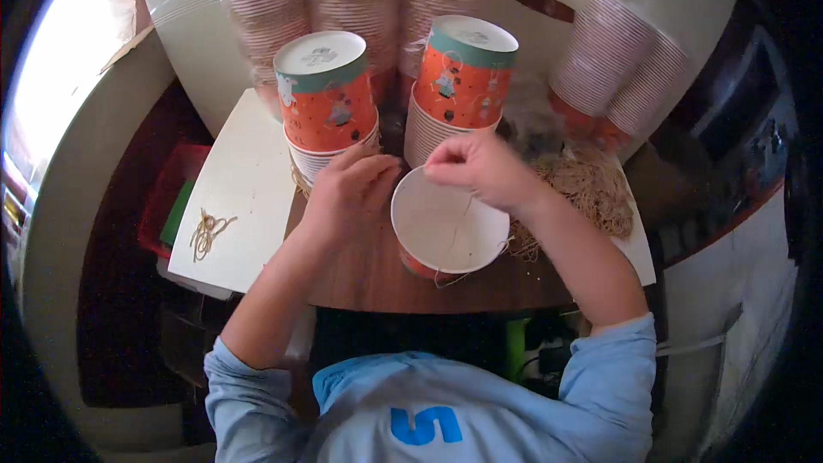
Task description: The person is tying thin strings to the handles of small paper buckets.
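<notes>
A white-lined paper bucket (pixel 446 223) with an orange outside stands mouth up on the brown table in front of me, tilted slightly toward me. A thin string (pixel 467 208) hangs inside it, and a loop of string (pixel 452 279) sticks out at the near rim. At the far rim, my right hand (pixel 484 167) pinches with thumb and forefinger; the string seems to run from there. My left hand (pixel 347 189) is just left of the bucket, beside a stack of buckets, its fingers bent together. What they hold, if anything, is hidden.
Two stacks of upside-down orange and green buckets (pixel 326 103) (pixel 467 77) stand behind. Tall plastic-wrapped bucket stacks (pixel 356 0) (pixel 604 51) line the back. A tangled heap of string (pixel 591 193) lies right, a small string bundle (pixel 208 233) left. A red bin (pixel 176 193) sits beyond the left edge.
</notes>
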Demonstrator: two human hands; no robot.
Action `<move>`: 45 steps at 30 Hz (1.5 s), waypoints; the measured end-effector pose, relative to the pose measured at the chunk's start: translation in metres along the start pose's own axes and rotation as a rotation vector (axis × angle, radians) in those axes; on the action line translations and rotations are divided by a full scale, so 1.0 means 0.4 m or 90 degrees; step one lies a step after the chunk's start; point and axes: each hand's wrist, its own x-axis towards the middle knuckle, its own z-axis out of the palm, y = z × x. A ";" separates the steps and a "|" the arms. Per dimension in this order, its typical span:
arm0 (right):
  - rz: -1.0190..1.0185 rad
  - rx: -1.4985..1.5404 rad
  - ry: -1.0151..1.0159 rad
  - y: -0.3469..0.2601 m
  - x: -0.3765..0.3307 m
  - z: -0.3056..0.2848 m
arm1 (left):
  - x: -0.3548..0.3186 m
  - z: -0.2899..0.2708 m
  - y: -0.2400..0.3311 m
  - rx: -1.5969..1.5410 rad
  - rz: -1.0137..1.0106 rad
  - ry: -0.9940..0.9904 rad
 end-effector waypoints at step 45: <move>0.059 -0.182 -0.175 0.073 0.005 0.127 | -0.154 0.031 0.065 0.003 -0.288 -0.158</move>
